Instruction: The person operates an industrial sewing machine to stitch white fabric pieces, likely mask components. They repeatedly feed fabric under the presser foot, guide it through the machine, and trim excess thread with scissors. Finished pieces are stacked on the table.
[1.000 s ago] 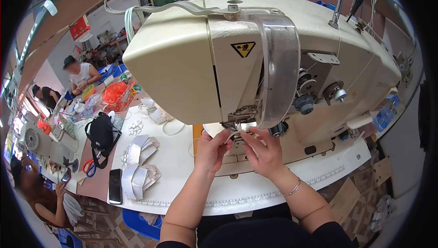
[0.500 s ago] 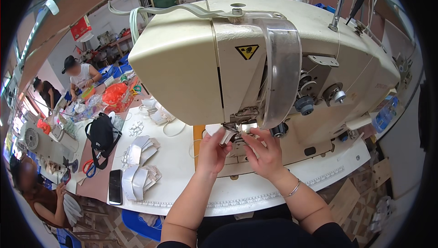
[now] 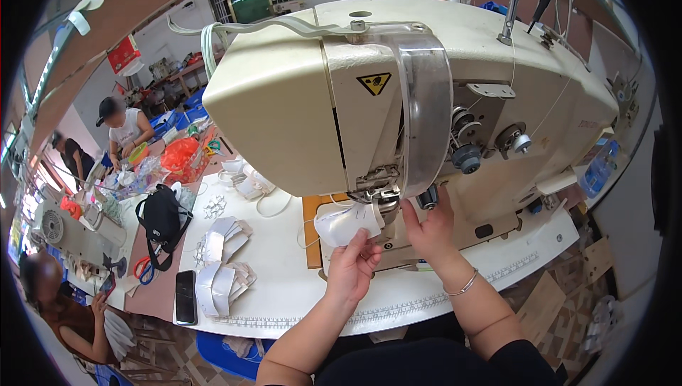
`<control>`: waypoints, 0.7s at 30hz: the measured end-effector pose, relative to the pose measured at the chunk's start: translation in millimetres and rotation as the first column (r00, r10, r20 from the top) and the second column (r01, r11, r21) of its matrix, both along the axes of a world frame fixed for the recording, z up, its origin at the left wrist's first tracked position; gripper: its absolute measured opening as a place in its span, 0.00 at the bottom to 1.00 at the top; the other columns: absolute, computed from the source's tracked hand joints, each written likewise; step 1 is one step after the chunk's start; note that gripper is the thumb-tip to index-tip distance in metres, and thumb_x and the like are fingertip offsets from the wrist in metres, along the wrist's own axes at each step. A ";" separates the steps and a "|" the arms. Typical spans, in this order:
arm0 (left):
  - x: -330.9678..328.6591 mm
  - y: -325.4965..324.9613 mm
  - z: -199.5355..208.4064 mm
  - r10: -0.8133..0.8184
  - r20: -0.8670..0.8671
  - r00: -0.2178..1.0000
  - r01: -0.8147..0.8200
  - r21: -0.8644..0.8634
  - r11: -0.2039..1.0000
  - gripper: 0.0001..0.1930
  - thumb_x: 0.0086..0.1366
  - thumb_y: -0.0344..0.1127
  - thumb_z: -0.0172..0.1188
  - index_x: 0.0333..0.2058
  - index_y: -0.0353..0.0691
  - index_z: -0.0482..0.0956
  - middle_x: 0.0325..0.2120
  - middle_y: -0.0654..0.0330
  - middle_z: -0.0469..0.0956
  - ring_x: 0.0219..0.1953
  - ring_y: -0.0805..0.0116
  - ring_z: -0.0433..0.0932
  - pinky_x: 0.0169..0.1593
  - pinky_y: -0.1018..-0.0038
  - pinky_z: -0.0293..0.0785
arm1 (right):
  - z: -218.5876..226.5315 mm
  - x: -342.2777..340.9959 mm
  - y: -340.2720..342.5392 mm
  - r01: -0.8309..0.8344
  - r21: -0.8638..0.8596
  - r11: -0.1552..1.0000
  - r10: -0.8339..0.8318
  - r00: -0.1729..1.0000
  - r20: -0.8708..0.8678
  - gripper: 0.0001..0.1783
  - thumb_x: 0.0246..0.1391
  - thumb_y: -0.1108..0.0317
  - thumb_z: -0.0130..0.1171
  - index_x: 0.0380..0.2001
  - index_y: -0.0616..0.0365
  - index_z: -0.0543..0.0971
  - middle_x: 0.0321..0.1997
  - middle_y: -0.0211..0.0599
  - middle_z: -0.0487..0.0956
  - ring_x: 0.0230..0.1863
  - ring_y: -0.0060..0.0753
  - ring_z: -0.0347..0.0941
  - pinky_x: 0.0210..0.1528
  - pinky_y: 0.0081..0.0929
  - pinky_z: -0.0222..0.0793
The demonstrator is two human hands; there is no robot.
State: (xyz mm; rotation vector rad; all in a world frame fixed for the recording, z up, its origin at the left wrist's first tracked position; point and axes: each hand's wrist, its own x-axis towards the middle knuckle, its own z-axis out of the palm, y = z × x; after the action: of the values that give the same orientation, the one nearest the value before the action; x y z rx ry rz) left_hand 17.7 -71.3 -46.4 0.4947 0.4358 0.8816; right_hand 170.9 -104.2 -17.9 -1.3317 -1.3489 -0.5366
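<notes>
My left hand (image 3: pixel 353 266) pinches the lower edge of a white curved piece (image 3: pixel 339 227) between thumb and fingers. This piece has small dark marks and lies under the needle area of a large cream sewing machine (image 3: pixel 273 116). My right hand (image 3: pixel 431 233) is raised beside a black knob (image 3: pixel 428 197) below the machine's arm. Its thumb stands apart from the fingers, with the knob between them. Part of the fingers is hidden, and I cannot tell whether they touch the knob.
Stacked white pieces (image 3: pixel 219 288) and a black phone (image 3: pixel 185 298) lie at the left of the white table (image 3: pixel 284 293). Beyond are a black bag (image 3: pixel 160 219) and scissors (image 3: pixel 145 271). Other people sit at the far left. A clear guard (image 3: pixel 430 109) fronts the machine.
Both hands were close together at the needle area. My left hand has moved down with the white piece, which now shows flat. The right hand has shifted right to the black knob.
</notes>
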 end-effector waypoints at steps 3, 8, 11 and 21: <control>-3.3 -4.7 -1.0 -0.079 -0.042 0.996 0.080 0.026 0.996 0.09 0.59 0.36 0.57 0.35 0.39 0.72 0.26 0.62 0.76 0.25 0.74 0.75 0.28 0.81 0.73 | -9.8 -9.6 -7.0 0.036 -0.046 0.998 -0.035 0.999 0.006 0.14 0.38 0.73 0.61 0.33 0.58 0.73 0.32 0.43 0.71 0.36 0.45 0.69 0.37 0.34 0.65; -39.1 -12.7 -14.6 0.569 -0.291 0.769 0.203 0.955 0.215 0.19 0.50 0.35 0.66 0.39 0.39 0.71 0.30 0.59 0.75 0.31 0.66 0.76 0.32 0.77 0.72 | -17.8 -24.5 -5.9 -0.683 -0.170 0.711 0.296 0.510 -0.807 0.13 0.49 0.62 0.58 0.30 0.63 0.77 0.27 0.39 0.77 0.29 0.29 0.73 0.33 0.23 0.68; -32.2 12.5 25.8 0.867 0.029 0.498 0.346 0.910 -0.229 0.25 0.41 0.30 0.69 0.42 0.42 0.71 0.39 0.55 0.72 0.40 0.60 0.73 0.39 0.72 0.72 | -17.7 -26.6 -3.7 -0.798 -0.081 0.597 0.255 0.285 -0.924 0.15 0.54 0.62 0.54 0.32 0.66 0.78 0.30 0.35 0.79 0.31 0.20 0.74 0.34 0.18 0.70; -28.8 44.7 14.0 0.759 0.019 0.651 0.350 0.880 -0.322 0.24 0.38 0.20 0.61 0.39 0.46 0.77 0.41 0.59 0.72 0.48 0.53 0.69 0.46 0.65 0.72 | -21.1 -37.6 -3.0 -0.777 -0.010 0.629 0.247 0.211 -0.946 0.15 0.54 0.60 0.55 0.32 0.63 0.78 0.27 0.29 0.77 0.31 0.16 0.70 0.34 0.15 0.65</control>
State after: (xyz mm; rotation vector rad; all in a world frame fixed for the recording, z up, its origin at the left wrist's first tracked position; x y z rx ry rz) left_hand -11.0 -26.6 -32.4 2.6836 0.3738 1.4086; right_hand 133.3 -107.2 -39.0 -1.0826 -0.8763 1.0598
